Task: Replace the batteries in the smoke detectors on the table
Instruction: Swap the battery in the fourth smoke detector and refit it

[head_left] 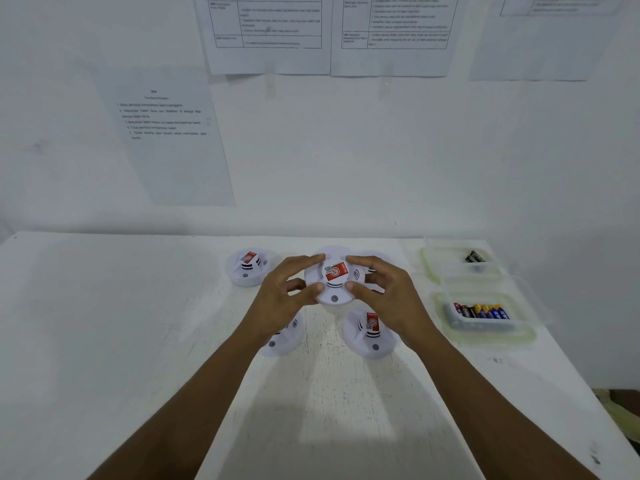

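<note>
A round white smoke detector (334, 280) with a red label is held above the table between both hands. My left hand (285, 296) grips its left rim with thumb and fingers. My right hand (388, 292) grips its right rim the same way. Other white detectors lie on the table: one at the back left (250, 268), one under my left wrist (282, 336), one in front (369, 332), and one partly hidden behind my right hand (375, 259).
On the white table (138, 323), a clear plastic box (485, 318) at the right holds several batteries. Behind it a second clear box (460, 261) holds two dark batteries. Printed sheets hang on the wall behind. The table's right edge runs near the boxes.
</note>
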A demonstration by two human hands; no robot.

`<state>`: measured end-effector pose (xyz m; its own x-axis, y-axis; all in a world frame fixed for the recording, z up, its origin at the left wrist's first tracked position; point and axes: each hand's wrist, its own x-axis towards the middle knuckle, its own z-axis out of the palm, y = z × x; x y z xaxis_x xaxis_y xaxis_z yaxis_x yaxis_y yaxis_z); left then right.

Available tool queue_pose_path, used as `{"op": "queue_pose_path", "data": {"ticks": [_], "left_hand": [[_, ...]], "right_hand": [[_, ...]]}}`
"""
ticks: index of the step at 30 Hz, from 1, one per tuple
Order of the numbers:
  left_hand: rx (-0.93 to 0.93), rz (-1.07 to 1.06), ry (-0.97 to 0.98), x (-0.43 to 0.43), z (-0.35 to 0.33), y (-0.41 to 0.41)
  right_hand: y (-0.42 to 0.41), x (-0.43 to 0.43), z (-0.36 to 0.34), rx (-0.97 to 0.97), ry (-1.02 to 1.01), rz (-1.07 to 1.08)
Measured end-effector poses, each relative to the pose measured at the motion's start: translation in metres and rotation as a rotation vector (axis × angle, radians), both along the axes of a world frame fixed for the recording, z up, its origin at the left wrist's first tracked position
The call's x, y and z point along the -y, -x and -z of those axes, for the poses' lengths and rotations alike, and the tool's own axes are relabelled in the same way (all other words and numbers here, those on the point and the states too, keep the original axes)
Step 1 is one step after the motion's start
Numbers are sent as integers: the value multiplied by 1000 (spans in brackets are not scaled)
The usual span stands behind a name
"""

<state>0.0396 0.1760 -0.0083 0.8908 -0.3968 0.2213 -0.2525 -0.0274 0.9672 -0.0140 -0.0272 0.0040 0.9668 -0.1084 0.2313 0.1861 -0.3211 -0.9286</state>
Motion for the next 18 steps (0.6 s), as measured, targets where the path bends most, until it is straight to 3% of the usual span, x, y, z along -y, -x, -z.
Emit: {"op": "queue_pose_path", "data": {"ticks": [18], "left_hand": [[21, -11, -32, 2, 1, 1]], "right_hand": [[2, -3, 7, -22, -20, 31]]}}
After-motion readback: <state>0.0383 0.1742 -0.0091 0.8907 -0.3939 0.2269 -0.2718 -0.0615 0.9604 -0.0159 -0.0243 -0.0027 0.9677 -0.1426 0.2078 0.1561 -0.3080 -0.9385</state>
